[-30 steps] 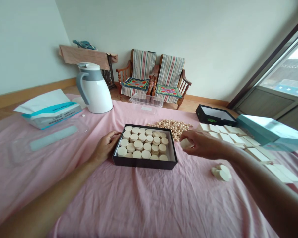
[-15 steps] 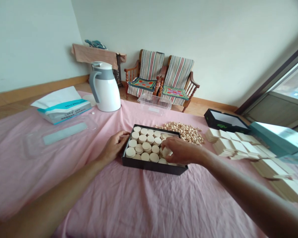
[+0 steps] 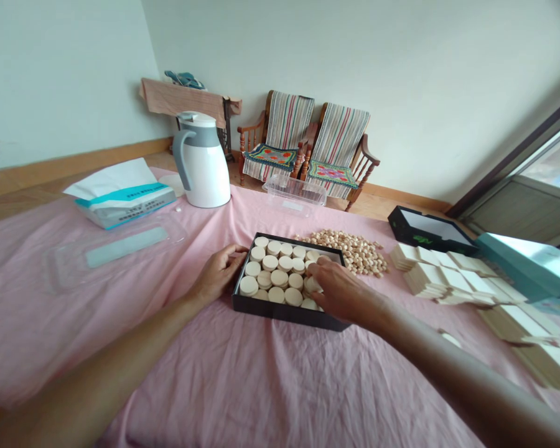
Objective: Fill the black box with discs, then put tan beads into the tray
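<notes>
A black box (image 3: pixel 287 316) stands on the pink cloth, filled with short stacks of pale round wooden discs (image 3: pixel 279 278). Against its left wall rests my left hand (image 3: pixel 218 274), with fingers bent and thumb near the box edge, steadying it. My right hand (image 3: pixel 336 287) reaches into the right end of the box, fingers closed on a few discs (image 3: pixel 312 285) that it partly hides. Just behind the box lies a heap of small light wooden pieces (image 3: pixel 350 250).
Stacks of square wooden tiles (image 3: pixel 448 280), a black lid-like tray (image 3: pixel 429 230) and a teal box (image 3: pixel 532 264) are at the right. A white jug (image 3: pixel 208 171), a tissue pack (image 3: pixel 126 199) and clear plastic covers (image 3: pixel 295 194) stand farther back. Two wooden chairs (image 3: pixel 338 149) are by the wall.
The view has shifted slightly, so things sit a little farther right. My right hand stays at the right end of the box with the discs; my left hand remains at its left side.
</notes>
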`<state>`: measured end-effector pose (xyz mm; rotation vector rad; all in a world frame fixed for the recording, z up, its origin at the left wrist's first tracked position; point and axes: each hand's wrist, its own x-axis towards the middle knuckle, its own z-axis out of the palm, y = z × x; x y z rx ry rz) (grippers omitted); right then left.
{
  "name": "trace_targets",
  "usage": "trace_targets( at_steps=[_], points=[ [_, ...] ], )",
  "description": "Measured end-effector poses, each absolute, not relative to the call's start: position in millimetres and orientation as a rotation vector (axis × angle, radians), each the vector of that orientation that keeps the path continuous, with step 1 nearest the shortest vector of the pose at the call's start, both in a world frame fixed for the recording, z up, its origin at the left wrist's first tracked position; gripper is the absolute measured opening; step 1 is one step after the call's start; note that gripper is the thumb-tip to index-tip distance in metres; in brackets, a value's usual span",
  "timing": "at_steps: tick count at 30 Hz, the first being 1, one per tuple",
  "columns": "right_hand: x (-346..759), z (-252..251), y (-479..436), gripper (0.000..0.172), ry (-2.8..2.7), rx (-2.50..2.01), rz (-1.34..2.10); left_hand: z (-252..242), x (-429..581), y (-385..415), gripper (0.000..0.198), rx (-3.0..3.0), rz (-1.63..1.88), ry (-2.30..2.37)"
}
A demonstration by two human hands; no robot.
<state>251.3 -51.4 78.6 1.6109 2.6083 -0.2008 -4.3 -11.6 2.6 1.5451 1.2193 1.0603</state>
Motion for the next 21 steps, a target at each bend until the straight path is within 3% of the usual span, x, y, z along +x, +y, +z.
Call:
trace_targets(
  at_steps=[14, 21],
  points=[
    [245.0, 87.7, -48.6, 0.011, 2.730, 1.669, -0.215, 2.3, -4.6, -11.6, 0.047, 1.563, 1.052, 1.222],
    [226.4, 85.7, -43.2, 0.017, 2.710, 1.681, -0.258, 3.3, -4.6, -12.6, 0.047, 1.525, 1.040, 1.203]
  ],
)
